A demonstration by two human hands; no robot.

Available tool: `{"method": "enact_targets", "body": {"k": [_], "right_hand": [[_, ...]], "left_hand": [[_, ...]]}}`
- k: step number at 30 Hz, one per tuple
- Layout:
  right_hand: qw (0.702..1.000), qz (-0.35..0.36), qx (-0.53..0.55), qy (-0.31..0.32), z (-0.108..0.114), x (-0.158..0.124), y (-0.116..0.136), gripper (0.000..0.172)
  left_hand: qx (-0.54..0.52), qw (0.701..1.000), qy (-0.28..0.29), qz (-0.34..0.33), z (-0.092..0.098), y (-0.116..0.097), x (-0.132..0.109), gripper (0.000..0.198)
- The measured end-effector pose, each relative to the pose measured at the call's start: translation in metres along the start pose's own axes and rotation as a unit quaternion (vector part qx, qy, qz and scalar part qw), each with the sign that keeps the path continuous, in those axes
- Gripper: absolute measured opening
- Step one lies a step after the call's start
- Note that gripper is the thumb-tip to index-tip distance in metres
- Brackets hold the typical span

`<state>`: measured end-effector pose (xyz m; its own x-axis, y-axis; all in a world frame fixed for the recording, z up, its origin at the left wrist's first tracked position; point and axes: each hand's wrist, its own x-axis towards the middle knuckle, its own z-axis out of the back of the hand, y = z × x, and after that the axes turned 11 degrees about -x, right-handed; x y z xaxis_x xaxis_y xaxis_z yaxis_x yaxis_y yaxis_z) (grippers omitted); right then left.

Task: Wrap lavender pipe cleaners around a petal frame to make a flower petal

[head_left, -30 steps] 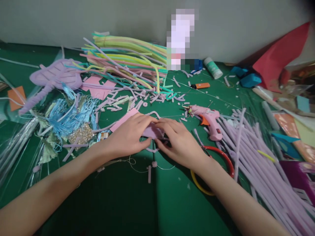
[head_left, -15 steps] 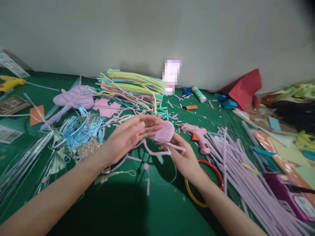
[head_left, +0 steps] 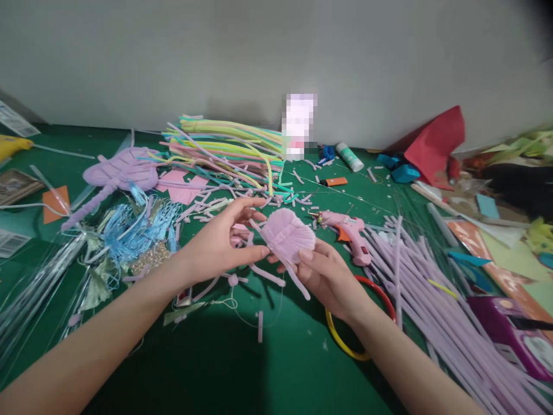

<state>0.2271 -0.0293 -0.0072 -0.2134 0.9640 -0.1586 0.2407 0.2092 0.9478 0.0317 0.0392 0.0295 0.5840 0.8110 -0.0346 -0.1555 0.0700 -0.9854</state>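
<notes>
A lilac, fuzzy, fan-shaped pipe-cleaner piece [head_left: 287,233] is held up over the green table, its broad ribbed side facing me. My right hand [head_left: 326,271] grips its right edge, thumb on the front and fingers behind. Loose pipe-cleaner ends and a thin clear strand dangle below it. My left hand [head_left: 231,236] is at the piece's left side, thumb and fingers parted. The left thumb tip reaches the piece's edge; whether it presses on it I cannot tell.
A pink glue gun [head_left: 345,227] lies right of my hands, beside lilac pipe cleaners [head_left: 415,288] and a red-and-yellow ring [head_left: 334,334]. Behind are multicoloured pipe cleaners [head_left: 224,141], an orange lighter [head_left: 336,181] and cut scraps. Blue tassels [head_left: 129,230] and a lilac pipe-cleaner shape [head_left: 123,167] lie left.
The fan-shaped piece has tilted to show its broad side and come slightly lower. My left hand's fingers have drawn back from it and spread, and my right thumb now rests on its front.
</notes>
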Motion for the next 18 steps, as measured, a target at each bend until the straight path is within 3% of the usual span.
{"method": "enact_targets", "body": {"k": [12, 18], "right_hand": [[0.998, -0.046, -0.034, -0.027, 0.002, -0.001, 0.000, 0.024], [0.995, -0.040, -0.075, -0.044, 0.001, -0.001, -0.003, 0.026]], "left_hand": [[-0.026, 0.992, -0.005, 0.124, 0.017, -0.019, 0.003, 0.035], [-0.005, 0.987, 0.038, 0.157, 0.017, -0.014, 0.003, 0.026]]}}
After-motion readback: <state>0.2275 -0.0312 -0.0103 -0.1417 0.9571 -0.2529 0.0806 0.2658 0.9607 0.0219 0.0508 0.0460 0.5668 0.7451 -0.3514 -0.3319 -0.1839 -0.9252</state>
